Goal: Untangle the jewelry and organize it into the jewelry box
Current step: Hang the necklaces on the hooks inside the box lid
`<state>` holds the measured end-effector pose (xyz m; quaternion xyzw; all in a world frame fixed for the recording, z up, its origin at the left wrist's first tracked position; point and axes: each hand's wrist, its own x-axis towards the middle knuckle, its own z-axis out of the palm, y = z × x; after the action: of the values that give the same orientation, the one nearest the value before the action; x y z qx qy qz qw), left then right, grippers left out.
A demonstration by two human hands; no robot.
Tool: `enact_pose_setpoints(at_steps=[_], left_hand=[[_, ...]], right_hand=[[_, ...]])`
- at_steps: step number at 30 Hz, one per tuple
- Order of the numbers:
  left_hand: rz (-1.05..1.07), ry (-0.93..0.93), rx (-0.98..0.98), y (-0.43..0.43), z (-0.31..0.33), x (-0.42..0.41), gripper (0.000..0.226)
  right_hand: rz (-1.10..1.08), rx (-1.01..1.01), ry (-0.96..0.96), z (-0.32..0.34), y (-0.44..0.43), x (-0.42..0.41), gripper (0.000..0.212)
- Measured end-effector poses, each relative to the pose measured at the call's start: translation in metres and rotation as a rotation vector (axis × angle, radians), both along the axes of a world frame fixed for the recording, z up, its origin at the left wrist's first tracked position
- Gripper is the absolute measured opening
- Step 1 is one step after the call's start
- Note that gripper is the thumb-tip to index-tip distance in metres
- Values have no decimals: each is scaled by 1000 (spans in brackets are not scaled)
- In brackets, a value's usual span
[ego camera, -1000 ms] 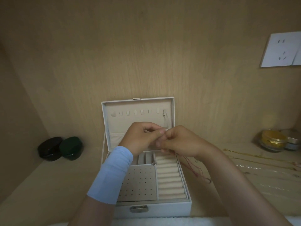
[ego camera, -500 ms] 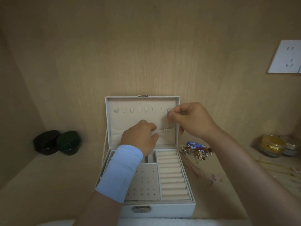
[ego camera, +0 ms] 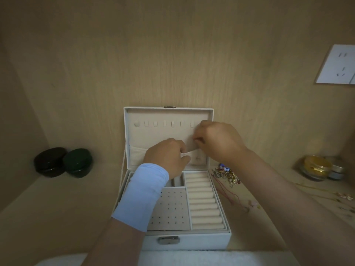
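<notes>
The white jewelry box [ego camera: 192,240] stands open, its lid [ego camera: 163,135] upright with a row of hooks and a fabric pocket below them. My left hand [ego camera: 165,156], with a light blue sleeve on its wrist, grips the pocket's top edge with curled fingers. Close to its right, my right hand [ego camera: 217,141] pinches a thin necklace against the lid just under the rightmost hook. The chain is barely visible, and a small pendant [ego camera: 197,158] shows at the pocket. A tangled jewelry pile [ego camera: 226,174] lies right of the box.
A red cord [ego camera: 224,191] trails from the pile toward me. Gold chains [ego camera: 326,192] lie far right near a gold-lidded jar [ego camera: 317,167]. At far left sit a black jar [ego camera: 50,162] and a green jar [ego camera: 77,163]. A wall socket [ego camera: 338,66] is upper right.
Both hands rose from above the tray to the lid. My right hand then dropped from the hook row toward the pocket, while my left hand stayed at the pocket edge.
</notes>
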<state>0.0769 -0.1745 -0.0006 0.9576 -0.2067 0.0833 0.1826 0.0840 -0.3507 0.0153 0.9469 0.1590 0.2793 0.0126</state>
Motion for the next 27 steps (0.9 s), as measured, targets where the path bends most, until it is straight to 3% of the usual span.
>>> enact_pose_setpoints(at_steps=[6, 10, 16, 24, 27], left_hand=[[-25, 5, -29, 2, -3, 2, 26], [-28, -10, -45, 3, -3, 3, 27], [-11, -42, -69, 2, -4, 4, 29], [-13, -208, 57, -3, -10, 5, 36], [-5, -219, 76, -3, -9, 4, 38]], right_hand=[[-32, 303, -272, 18, 4, 2, 12], [-28, 160, -339, 18, 5, 9, 12], [37, -100, -171, -7, 2, 1, 10], [49, -35, 36, -33, 1, -15, 21], [78, 86, 76, -31, -6, -26, 24]])
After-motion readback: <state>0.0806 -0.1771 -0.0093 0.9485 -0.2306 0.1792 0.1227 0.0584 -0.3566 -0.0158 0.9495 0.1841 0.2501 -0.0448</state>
